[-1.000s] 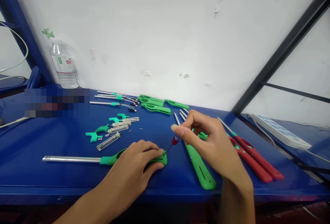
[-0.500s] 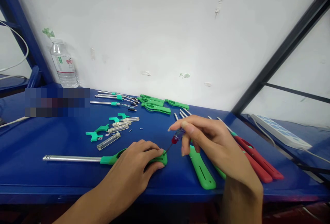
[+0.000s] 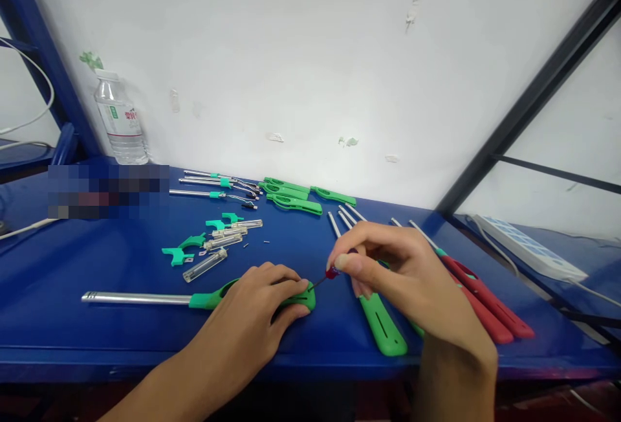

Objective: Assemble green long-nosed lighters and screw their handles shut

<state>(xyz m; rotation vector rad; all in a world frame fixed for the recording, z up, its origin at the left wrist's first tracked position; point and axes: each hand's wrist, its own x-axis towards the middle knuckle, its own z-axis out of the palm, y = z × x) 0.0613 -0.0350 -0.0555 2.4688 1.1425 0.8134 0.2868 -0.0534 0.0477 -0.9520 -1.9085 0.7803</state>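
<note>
Green lighter [image 3: 204,301]: lying flat near the front edge of the blue table [image 3: 121,338], metal tube toward the left, handle end toward the right.
Left hand [image 3: 262,296]: laid over the green lighter's handle, fingers and thumb closed around it close to its butt end.
Right hand [image 3: 392,266]: thumb and fingertips pinched on a small screwdriver [image 3: 332,272]; the other fingers are partly hidden.
Screwdriver shaft: slanting down to the green lighter's handle end; too small to tell what the tip meets.
Clear tubes [image 3: 206,265] and teal pieces [image 3: 178,256]: beyond the green lighter's metal tube, near it.
Metal rods [image 3: 191,193] with wires: farther beyond the green lighter.
Green handle pieces [image 3: 305,206]: well beyond the green lighter, near the wall [image 3: 291,53].
Other green lighters [image 3: 388,341]: right of the green lighter, partly behind the right hand.
Red lighters [image 3: 504,312]: farther right of the green lighter.
Bottle [image 3: 121,121]: upright, well beyond the green lighter's tube end.
</note>
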